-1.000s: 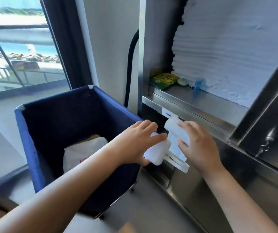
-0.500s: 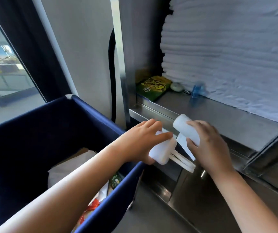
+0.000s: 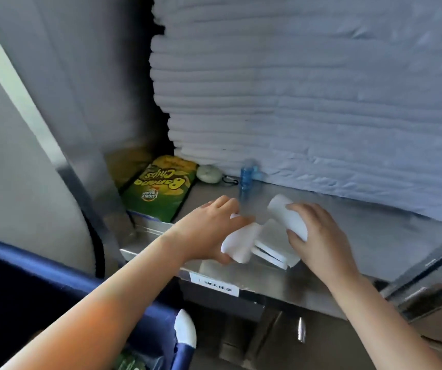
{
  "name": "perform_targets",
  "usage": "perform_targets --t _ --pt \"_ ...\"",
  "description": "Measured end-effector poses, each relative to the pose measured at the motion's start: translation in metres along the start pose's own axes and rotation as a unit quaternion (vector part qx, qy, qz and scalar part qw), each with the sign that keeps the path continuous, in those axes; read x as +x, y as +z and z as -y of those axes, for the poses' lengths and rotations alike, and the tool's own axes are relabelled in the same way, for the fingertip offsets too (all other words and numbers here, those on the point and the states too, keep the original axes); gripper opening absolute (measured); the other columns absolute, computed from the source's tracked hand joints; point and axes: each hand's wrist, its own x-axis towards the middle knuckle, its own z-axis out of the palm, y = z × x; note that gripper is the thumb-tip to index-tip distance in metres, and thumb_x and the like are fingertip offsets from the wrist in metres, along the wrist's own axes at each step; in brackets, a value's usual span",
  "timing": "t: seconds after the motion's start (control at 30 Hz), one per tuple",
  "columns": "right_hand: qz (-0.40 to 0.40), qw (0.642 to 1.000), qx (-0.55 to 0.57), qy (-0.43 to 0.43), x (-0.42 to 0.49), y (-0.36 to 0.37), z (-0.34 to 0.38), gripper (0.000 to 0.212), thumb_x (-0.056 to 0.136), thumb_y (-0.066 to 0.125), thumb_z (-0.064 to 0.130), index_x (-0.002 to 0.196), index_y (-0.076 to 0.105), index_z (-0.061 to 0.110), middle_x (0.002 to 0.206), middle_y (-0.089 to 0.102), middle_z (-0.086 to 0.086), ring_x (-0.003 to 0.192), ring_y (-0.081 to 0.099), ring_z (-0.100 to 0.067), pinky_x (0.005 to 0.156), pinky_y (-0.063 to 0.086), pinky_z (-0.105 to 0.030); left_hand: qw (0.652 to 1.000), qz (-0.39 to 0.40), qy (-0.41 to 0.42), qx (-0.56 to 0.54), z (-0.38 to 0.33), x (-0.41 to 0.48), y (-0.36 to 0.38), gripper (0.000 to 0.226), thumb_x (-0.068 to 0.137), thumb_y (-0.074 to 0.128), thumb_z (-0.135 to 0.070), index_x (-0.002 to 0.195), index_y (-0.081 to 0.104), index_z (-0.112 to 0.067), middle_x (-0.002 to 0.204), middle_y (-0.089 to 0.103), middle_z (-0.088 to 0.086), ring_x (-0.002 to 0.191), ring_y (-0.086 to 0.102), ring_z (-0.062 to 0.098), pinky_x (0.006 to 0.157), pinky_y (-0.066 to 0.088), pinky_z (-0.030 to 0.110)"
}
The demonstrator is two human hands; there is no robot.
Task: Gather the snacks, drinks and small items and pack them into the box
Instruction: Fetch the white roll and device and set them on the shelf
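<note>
gripping both: left hand (image 3: 213, 232) curls round a white packet (image 3: 238, 245), right hand (image 3: 321, 245) round a white tube (image 3: 285, 216), over the steel shelf (image 3: 380, 236); i see chips (image 3: 161, 192) at its left end, towels (image 3: 294, 89) behind, box (image 3: 54, 267) lower left.

Soft daylight, motion blur, wide-angle edge warping.

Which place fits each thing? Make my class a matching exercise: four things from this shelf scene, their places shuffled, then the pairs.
Things
1 banana chips bag
2 blue bottle
3 white roll
4 white packet

Places
A gripped by the right hand
B gripped by the left hand
C lying flat at the shelf's left end
D standing before the stacked towels

Pairs: 1-C, 2-D, 3-A, 4-B
</note>
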Motion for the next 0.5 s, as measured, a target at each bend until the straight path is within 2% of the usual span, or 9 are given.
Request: perform_targets --t 0.17,0.3,0.4,0.5 --pt "0.017 0.998 -0.019 0.052 0.002 0.015 -0.020 0.054 0.068 0.075 0.009 0.116 0.057 0.024 0.113 0.056 0.006 0.099 0.050 -0.015 0.065 0.036 -0.022 0.999 0.018 0.031 -0.011 0.020 0.042 0.013 0.079 0.061 0.067 -0.053 0.133 0.036 -0.039 0.113 0.040 -0.003 0.106 0.037 0.017 0.070 0.041 0.026" --pt "0.005 0.998 -0.006 0.070 0.001 0.018 -0.028 0.053 0.068 0.075 0.008 0.116 0.057 0.023 0.113 0.056 0.007 0.100 0.049 -0.012 0.068 0.035 -0.020 0.999 0.037 0.020 0.013 0.027 0.052 0.017 0.079 0.059 0.066 -0.055 0.131 0.037 -0.041 0.112 0.040 -0.004 0.109 0.037 0.015 0.063 0.029 0.023" --pt "-0.003 0.998 0.009 0.063 -0.001 0.020 -0.030 0.052 0.069 0.075 0.007 0.116 0.058 0.020 0.114 0.057 0.004 0.099 0.052 -0.018 0.070 0.041 -0.023 0.997 0.072 -0.003 0.008 0.033 0.053 0.020 0.079 0.059 0.066 -0.052 0.131 0.034 -0.042 0.117 0.036 -0.004 0.113 0.034 0.017 0.068 0.040 0.025" --pt "-0.010 0.999 0.012 0.046 -0.002 0.021 -0.031 0.054 0.068 0.075 0.005 0.117 0.057 0.019 0.115 0.058 0.000 0.096 0.052 -0.022 0.071 0.047 -0.029 0.991 0.129 -0.045 -0.007 0.037 0.054 0.015 0.077 0.060 0.067 -0.050 0.128 0.032 -0.042 0.118 0.035 -0.005 0.113 0.034 0.018 0.078 0.052 0.035"
